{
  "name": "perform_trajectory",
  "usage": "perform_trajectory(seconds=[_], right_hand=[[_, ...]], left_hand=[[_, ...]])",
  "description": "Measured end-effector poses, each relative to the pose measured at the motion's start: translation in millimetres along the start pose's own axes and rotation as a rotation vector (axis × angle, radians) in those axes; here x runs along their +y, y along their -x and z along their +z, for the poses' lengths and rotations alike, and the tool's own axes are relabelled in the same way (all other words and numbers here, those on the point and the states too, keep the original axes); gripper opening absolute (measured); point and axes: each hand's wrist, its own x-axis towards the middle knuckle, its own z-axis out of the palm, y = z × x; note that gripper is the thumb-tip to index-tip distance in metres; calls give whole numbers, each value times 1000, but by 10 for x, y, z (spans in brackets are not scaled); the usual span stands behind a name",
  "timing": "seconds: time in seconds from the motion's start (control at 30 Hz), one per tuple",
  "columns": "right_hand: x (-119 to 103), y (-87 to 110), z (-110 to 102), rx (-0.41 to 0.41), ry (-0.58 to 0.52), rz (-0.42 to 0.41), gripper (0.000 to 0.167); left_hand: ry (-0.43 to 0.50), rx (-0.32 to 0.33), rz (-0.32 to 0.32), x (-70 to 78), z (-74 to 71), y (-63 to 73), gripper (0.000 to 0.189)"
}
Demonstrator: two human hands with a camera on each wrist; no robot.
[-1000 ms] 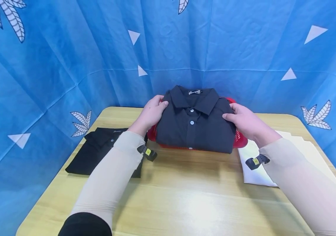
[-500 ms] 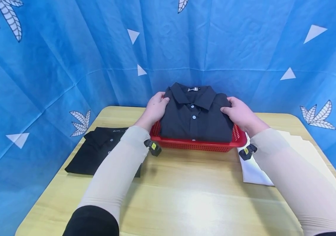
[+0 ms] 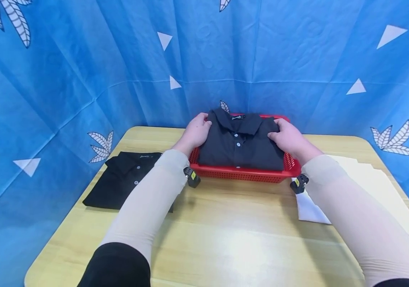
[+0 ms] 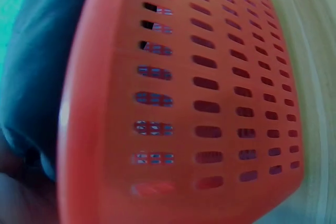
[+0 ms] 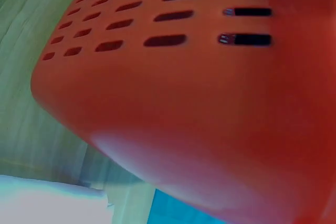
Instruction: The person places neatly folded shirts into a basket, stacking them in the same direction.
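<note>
A folded black button-up shirt (image 3: pixel 242 151) lies collar-back within the rim of a red perforated basket (image 3: pixel 240 175). My left hand (image 3: pixel 196 131) pinches the shirt's left side, thumb on top of the cloth. At the opposite side my right hand (image 3: pixel 288 138) holds the shirt's edge the same way. In the left wrist view the basket's slotted wall (image 4: pixel 178 95) fills most of the picture, with dark shirt cloth (image 4: pixel 37 61) hanging beside its rim. The right wrist view shows the basket's rounded corner (image 5: pixel 157 108); the right hand is hidden there.
On the table's left lies another folded black shirt (image 3: pixel 118 183), partly behind the left sleeve. Folded white and cream garments (image 3: pixel 380 191) lie on the right, partly under the right arm. A blue patterned curtain (image 3: pixel 211 48) stands right behind the wooden table (image 3: pixel 219 227).
Both hands have lowered the black shirt into the basket and shifted slightly inward. More of the basket's front wall and back rim shows now.
</note>
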Motion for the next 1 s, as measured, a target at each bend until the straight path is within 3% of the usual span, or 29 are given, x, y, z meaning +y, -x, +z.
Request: perform_trajectory(seconds=[0.23,0.4,0.67,0.83,1.0], right_hand=[[19,-18,35,-37,38,-9,52],[24,-17,57,-18,58,-28,51],[53,-13,107,7,129,-38,56],[115,-21,152,-39,206,-11,63],[157,-27,210,-92,271,-18,68]], left_hand=[[-90,-57,18,-38,88,-22,47],[-105,-38,32,-46,125,-13,47],[-115,-52,-19,-120,197,-4,51],[-249,-73,-13,-169,259,-1,56],[-383,-154,-45,-166,334,34,67]])
